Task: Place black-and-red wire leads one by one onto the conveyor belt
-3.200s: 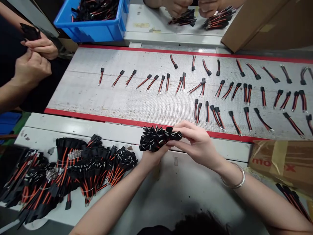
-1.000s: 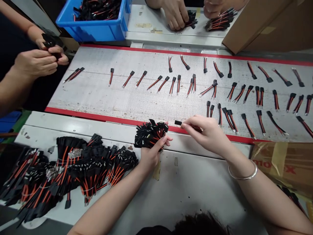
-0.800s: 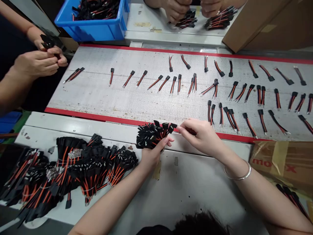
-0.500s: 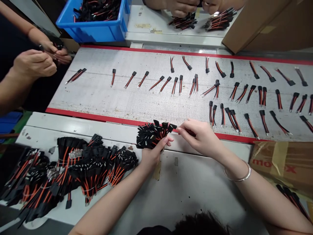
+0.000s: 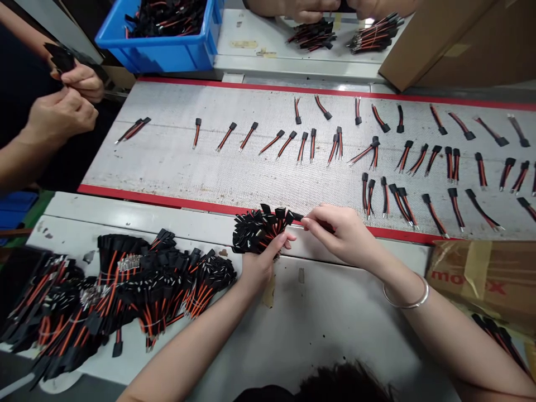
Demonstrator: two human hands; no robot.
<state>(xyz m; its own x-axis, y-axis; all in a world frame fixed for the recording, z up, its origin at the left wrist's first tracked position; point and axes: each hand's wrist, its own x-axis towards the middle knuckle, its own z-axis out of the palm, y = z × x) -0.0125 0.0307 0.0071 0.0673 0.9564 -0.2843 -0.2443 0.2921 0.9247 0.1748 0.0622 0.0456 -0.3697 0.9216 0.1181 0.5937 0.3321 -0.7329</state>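
My left hand is closed around a thick bundle of short red-and-black cables. Their black-sleeved ends fan upward over the near edge of the belt. To its right, my right hand is pinched, with the fingertips at the black end of one cable that sticks out of the bundle's right side. The palm side of this hand is hidden. Beyond both hands, single red-and-black cables lie in loose rows on a pale mesh conveyor belt with red edges.
Tied cable bundles are heaped on the white bench at left. A blue bin of cables stands behind the belt. Cardboard boxes sit at right, near and far. Co-workers' hands work at left and at the top.
The cables on the belt have shifted slightly to the right. At left, the co-worker's hands have moved and now raise a black bunch. My own hands stay almost still.
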